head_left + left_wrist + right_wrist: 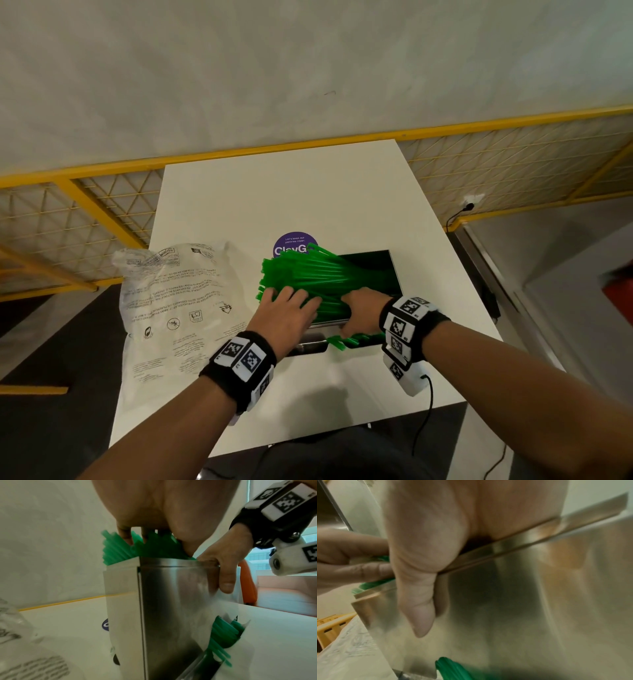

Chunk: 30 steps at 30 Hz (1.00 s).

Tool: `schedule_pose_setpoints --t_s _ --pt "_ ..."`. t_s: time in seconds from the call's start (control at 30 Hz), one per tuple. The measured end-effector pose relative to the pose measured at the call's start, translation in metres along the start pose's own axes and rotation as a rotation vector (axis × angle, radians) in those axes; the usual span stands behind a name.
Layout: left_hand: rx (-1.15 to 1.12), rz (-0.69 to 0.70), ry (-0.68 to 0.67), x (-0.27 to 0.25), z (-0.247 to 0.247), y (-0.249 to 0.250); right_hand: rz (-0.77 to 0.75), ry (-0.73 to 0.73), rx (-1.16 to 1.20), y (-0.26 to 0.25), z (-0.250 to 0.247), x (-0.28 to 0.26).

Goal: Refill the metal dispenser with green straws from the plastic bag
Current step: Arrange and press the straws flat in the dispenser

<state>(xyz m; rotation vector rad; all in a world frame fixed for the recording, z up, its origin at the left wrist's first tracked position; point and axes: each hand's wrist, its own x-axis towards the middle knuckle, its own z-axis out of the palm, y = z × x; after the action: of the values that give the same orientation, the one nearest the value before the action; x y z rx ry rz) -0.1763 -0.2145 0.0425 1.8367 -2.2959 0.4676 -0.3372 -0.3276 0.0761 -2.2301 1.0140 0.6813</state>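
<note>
The metal dispenser (329,323) stands in the middle of the white table (274,192), its top uncovered. A thick bundle of green straws (301,270) lies across that opening, with the ends sticking out past the left wall (116,549). My left hand (287,306) lies flat on the bundle with its fingers spread and presses down on it (145,520). My right hand (363,308) grips the front rim, thumb down the outer wall (423,615), fingers over the edge (223,563). More straws (223,635) lie in the tray at the dispenser's foot.
The clear printed plastic bag (178,308) lies crumpled and flat on the table to the left of the dispenser. A purple round sticker (291,244) sits behind the straws. A yellow mesh railing (102,212) runs behind the table. A black cable (424,411) hangs from my right wrist.
</note>
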Motion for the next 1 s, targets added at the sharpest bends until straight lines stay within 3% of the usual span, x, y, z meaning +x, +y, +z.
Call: schedule_pose_setpoints --t_s 0.4,0.7,0.9,1.0 --pt "-0.066 -0.018 0.010 -0.002 0.003 -0.008 0.001 -0.060 0.059 -0.001 -0.006 0.002" --pt "-0.208 -0.042 0.054 -0.010 -0.005 -0.019 -0.170 0.021 0.127 0.000 -0.012 -0.004" --pt "-0.417 -0.129 0.001 -0.010 -0.004 -0.017 -0.162 0.068 0.189 0.014 -0.007 -0.013" --pt "-0.454 -0.105 0.000 -0.013 -0.005 -0.017 -0.178 0.151 0.180 0.017 -0.001 -0.017"
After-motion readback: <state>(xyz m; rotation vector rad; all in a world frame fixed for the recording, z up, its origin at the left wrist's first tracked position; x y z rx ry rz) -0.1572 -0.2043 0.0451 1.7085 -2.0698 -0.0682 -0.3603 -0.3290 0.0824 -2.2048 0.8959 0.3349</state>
